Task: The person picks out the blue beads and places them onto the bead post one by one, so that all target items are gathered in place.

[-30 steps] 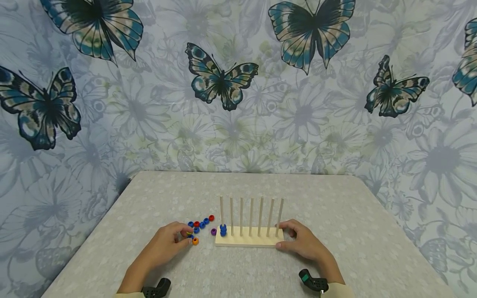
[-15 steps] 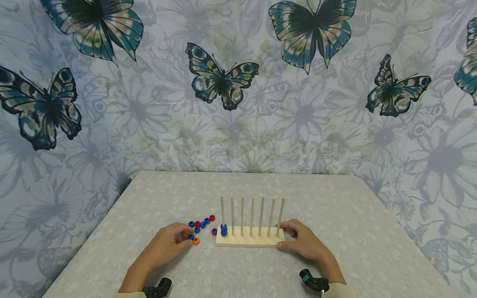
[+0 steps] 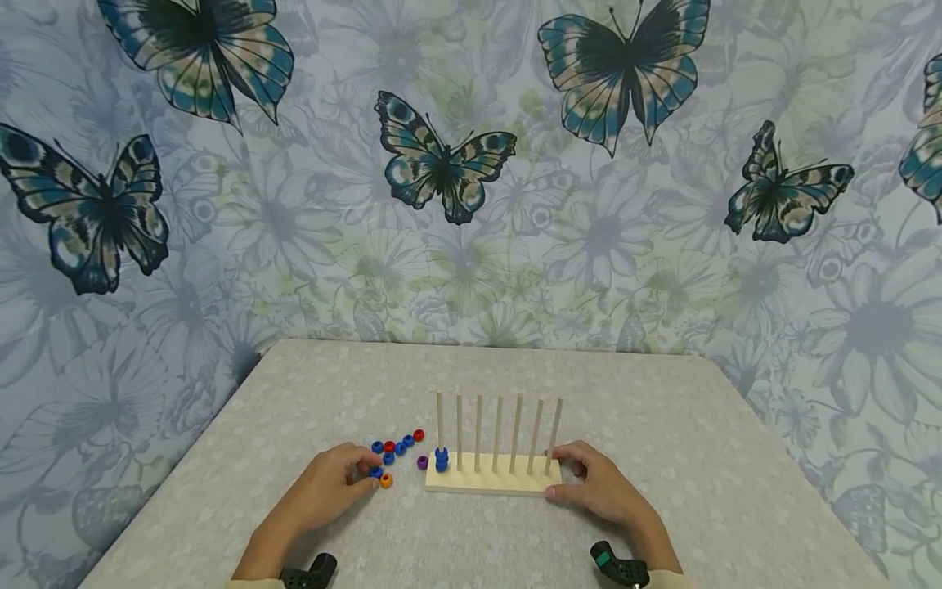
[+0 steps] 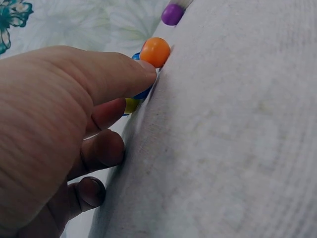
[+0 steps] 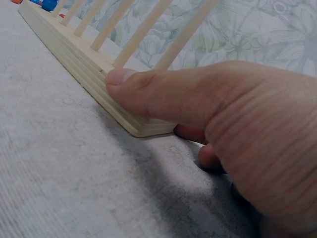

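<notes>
If its thumb slips, the left hand could set the smooth, round orange bead at that thumb's tip rolling. Its thumb and index finger bracket a round blue bead; whether they pinch it, I cannot tell. The right hand pinches the adjacent end of a pale wooden seven-peg base.

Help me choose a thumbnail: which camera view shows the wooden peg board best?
The head view: it shows the wooden peg board nearly whole, with all seven pegs. The right wrist view cuts off peg tops; the left wrist view shows at most a sliver at top.
</notes>
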Tool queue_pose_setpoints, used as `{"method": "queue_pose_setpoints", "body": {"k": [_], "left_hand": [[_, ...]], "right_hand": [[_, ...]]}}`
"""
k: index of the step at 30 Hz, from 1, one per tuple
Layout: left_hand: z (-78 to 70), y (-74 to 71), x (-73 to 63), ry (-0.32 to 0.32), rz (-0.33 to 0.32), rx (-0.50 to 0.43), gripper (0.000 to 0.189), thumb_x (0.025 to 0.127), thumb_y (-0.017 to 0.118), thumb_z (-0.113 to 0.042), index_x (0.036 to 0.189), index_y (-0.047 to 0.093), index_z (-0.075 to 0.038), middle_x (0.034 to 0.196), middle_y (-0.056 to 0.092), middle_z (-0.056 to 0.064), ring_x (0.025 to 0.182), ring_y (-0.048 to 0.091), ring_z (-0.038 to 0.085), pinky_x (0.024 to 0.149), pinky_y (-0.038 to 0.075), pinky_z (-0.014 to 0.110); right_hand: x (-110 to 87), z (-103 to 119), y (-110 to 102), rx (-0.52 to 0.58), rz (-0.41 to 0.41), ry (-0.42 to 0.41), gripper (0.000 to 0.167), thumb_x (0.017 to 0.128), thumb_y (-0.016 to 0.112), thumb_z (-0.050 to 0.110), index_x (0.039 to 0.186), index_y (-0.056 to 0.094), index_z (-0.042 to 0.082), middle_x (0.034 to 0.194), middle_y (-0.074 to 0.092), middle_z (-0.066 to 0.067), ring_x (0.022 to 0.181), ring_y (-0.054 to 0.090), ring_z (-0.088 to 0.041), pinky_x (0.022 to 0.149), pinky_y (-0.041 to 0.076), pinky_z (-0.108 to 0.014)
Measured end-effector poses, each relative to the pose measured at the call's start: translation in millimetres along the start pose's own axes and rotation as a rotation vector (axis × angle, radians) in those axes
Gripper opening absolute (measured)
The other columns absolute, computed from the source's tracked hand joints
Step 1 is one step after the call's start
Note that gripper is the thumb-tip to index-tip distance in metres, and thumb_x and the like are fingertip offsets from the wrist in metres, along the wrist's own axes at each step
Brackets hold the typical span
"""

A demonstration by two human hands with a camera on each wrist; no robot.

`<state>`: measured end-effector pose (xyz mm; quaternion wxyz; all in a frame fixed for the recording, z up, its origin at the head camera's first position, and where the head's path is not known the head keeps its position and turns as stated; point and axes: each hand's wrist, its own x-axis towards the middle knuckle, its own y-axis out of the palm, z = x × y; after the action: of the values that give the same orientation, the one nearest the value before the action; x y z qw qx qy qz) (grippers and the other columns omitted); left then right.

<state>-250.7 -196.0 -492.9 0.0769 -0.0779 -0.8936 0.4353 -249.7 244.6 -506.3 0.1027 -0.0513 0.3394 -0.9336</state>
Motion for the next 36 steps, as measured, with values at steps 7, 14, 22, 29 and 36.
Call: {"method": "queue_pose_setpoints", "body": {"k": [7,14,22,29,36], "left_hand": [[1.4,0.2,-0.9,0.007,-0.004,0.004,0.022,0.085,0.08,-0.024,0.105,0.073,-0.03,0.092,0.064,-0.013,0.071,0.052,0.006,0.062,0.044,0.023],[-0.9,0.1,-1.3,-0.007,-0.007,0.007,0.022,0.085,0.08,-0.022,0.105,0.073,-0.029,0.091,0.064,-0.012,0.071,0.052,0.007,0.062,0.044,0.023],[0.0,1.9,-1.1,0.009,-0.009,0.023,0.021,0.086,0.08,-0.022,0.105,0.073,-0.028,0.091,0.063,-0.012,0.071,0.052,0.005,0.062,0.044,0.023],[1.8,1.1,-1.2,0.023,-0.01,0.023,0.02,0.086,0.079,-0.024,0.104,0.072,-0.029,0.092,0.063,-0.013,0.072,0.052,0.004,0.063,0.044,0.023],[0.1,1.1,-1.4,0.017,-0.007,0.028,0.02,0.086,0.079,-0.023,0.103,0.072,-0.03,0.09,0.062,-0.013,0.071,0.052,0.005,0.061,0.043,0.023]], "right_hand": [[-1.9,0.5,0.8,-0.002,0.003,-0.005,0.054,0.075,0.087,0.041,0.123,0.066,0.025,0.102,0.058,0.002,0.091,0.045,-0.016,0.075,0.039,-0.026],[-1.3,0.0,1.3,0.0,0.007,-0.003,0.053,0.075,0.087,0.041,0.122,0.066,0.026,0.101,0.058,0.003,0.092,0.045,-0.017,0.075,0.039,-0.026],[-1.0,-1.8,1.2,0.002,0.011,0.011,0.053,0.074,0.087,0.042,0.121,0.067,0.026,0.106,0.061,0.005,0.094,0.047,-0.017,0.079,0.041,-0.028],[0.8,-1.5,1.0,-0.005,0.012,0.005,0.053,0.074,0.087,0.043,0.121,0.067,0.028,0.112,0.062,0.006,0.097,0.048,-0.018,0.084,0.042,-0.031],[0.2,-0.2,0.8,-0.009,0.004,0.005,0.054,0.073,0.088,0.043,0.12,0.067,0.027,0.109,0.061,0.006,0.095,0.047,-0.018,0.081,0.041,-0.029]]}}
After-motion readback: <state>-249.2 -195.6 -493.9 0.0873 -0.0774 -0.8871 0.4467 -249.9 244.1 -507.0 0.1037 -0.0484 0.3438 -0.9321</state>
